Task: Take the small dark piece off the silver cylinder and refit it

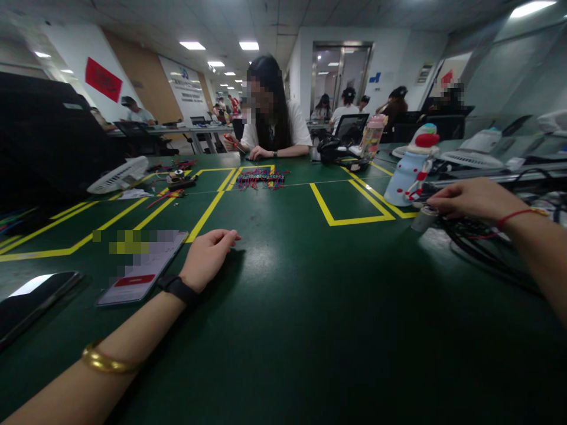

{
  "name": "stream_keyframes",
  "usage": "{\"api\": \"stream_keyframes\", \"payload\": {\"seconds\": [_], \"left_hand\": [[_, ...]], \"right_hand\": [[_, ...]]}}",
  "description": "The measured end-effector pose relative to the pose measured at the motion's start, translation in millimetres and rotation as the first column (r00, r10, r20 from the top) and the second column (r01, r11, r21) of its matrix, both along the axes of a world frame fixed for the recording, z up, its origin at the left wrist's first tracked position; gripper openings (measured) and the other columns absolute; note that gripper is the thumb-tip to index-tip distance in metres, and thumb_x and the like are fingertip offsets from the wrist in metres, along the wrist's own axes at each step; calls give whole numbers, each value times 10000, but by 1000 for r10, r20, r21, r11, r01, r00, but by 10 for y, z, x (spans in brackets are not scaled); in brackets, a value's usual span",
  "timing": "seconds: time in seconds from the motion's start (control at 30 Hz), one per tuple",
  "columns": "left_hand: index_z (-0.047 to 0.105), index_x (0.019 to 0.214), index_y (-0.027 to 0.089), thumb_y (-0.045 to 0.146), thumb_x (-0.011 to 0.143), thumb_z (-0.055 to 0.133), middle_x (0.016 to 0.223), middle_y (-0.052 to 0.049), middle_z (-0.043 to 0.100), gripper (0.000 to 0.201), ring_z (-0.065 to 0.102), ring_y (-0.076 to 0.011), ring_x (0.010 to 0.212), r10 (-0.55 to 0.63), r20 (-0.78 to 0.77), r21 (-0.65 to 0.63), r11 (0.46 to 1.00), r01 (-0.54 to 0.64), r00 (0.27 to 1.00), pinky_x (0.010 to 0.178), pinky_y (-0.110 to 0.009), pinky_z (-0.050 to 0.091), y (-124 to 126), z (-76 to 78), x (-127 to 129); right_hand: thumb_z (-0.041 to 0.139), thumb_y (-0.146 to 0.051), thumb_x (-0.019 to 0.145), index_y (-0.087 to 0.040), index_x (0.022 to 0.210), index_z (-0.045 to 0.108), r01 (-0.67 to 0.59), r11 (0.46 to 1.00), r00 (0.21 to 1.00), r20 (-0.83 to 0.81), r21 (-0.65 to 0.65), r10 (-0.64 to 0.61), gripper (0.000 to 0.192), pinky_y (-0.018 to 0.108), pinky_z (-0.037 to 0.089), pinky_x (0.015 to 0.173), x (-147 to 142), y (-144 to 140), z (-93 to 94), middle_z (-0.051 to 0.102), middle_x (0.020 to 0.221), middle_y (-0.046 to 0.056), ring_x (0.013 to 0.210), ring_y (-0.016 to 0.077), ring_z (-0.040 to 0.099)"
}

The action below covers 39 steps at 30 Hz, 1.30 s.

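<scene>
In the head view, the left hand (207, 258) lies palm down on the green tabletop (310, 307), its grip empty with the fingers loosely curled and a little apart, holding nothing; a black band sits at the wrist and a gold bangle (104, 360) farther up the forearm. Just beside that hand lies a phone (140, 268) with a lit screen showing a red bar whose writing is too small to read, and a second, dark phone (38, 301) lies near the left edge. The right hand (472, 199) reaches out to the right, a red string at its wrist, its fingertips closed on a small grey cylinder (424, 218) that rests on the tabletop beside a tangle of black cables (482, 242). Just behind it stands a pale blue bottle (410, 168) with a red cap and red dots. Yellow tape lines (349, 203) mark out boxes on the tabletop. Across it a seated person in a white shirt (272, 127) works above a bundle of red and blue wires (261, 177). A white fan (117, 175) lies to the left. No brand is legible anywhere.
</scene>
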<state>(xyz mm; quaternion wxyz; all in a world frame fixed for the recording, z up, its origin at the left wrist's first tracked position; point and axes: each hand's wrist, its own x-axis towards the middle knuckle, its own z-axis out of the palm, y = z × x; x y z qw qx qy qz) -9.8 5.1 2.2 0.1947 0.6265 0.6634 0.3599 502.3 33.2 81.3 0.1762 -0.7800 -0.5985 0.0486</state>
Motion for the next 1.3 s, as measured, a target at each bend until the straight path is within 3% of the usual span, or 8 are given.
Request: {"api": "stream_keyframes", "payload": {"seconds": [0.1,0.17,0.4,0.63,0.83,1.0,1.13,1.3], "left_hand": [[694,858,206,550,773,458,756,-22,662,426,567,-176,669,-4,-3,4,1000,4,1000,592,-267,372,4,-8,-3],[695,862,211,554,768,458,773,-21,668,428,570,-178,677,-4,-2,3,1000,4,1000,596,-269,375,4,-11,-4],[695,855,210,555,768,452,781,-24,674,431,582,-184,686,-4,-20,8,1000,4,1000,599,-273,383,5,-5,-2],[692,853,217,542,776,456,780,-23,671,409,580,-178,682,-7,-3,10,1000,7,1000,598,-270,387,14,-28,-10],[688,862,213,555,786,442,765,3,648,427,571,-183,703,-44,-7,2,999,44,999,590,-263,377,-9,-5,-13],[689,860,210,554,774,449,779,-7,660,428,574,-189,691,-42,2,-4,999,42,999,554,-266,373,-13,1,-17],[687,875,211,531,780,456,806,-22,669,406,580,-191,715,-39,-2,-16,999,39,999,568,-264,374,-2,1,-21],[690,861,199,544,782,450,732,-10,651,427,569,-182,676,-33,-27,-14,999,32,999,579,-262,371,12,-2,-24]], "right_hand": [[630,-369,719,-106,919,688,19,986,990,-134,-168,-42,336,256,416,625,29,4,23,662,814,113,636,114,570],[632,-378,717,-105,926,685,19,982,991,-129,-189,-44,348,259,409,632,37,17,34,658,825,113,657,118,564],[633,-438,707,-144,937,694,-3,981,999,42,-196,12,377,277,373,644,65,44,38,649,751,76,632,118,530],[636,-475,683,-121,973,667,-36,975,996,-90,-218,17,458,273,386,636,44,39,40,653,836,113,679,129,552],[676,-308,677,-149,888,691,-33,978,999,-38,-205,26,265,282,380,706,65,68,32,656,854,93,746,143,554],[624,-449,705,-184,1004,648,-66,969,988,-154,-238,30,400,259,402,653,95,24,2,651,935,92,744,135,567],[621,-502,681,-134,891,642,-94,963,994,-71,-251,79,424,280,377,630,88,13,-1,637,846,123,671,133,532],[733,-484,535,-148,830,573,-163,966,959,198,-200,203,475,288,365,651,152,92,-73,620,862,105,750,171,531]]}}
